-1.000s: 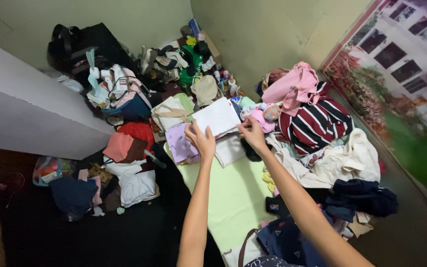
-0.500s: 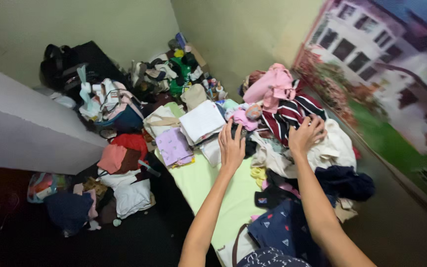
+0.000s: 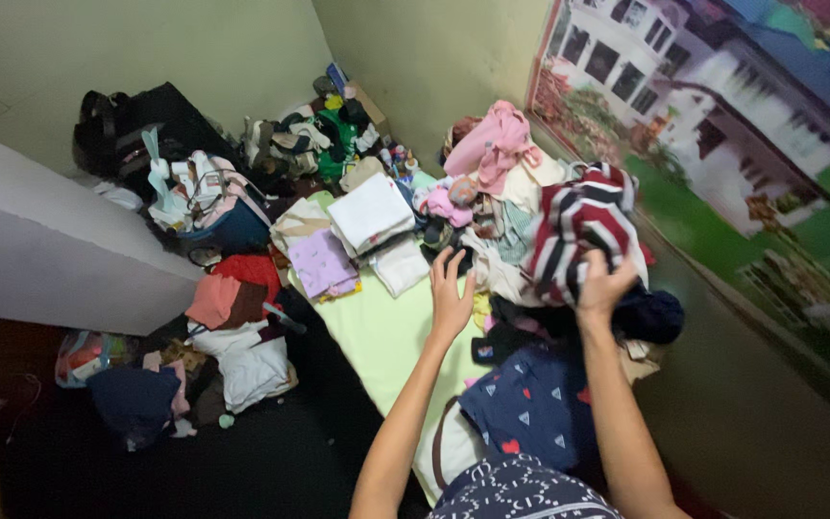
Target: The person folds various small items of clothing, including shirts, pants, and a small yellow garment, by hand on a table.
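Presently the right hand is closed on a maroon, white and black striped garment, lifting it clear of the clothes pile heaped along the mural wall. The left hand is open, fingers spread, empty, hovering at the pile's near edge above the light green mattress. Risk, in my judgement: the striped garment hangs into neighbouring pieces, so it could drag the pink garment or the dark blue cloth with it, and the heap could spill onto the folded stacks of white and lilac items just beyond. The small bottles by the far wall could be knocked over by anything sliding that way. Containers: a black bag in the far corner, contents not visible; a backpack draped with loose items, its inside hidden; a clear plastic bag on the dark floor holding something colourful that I cannot identify.
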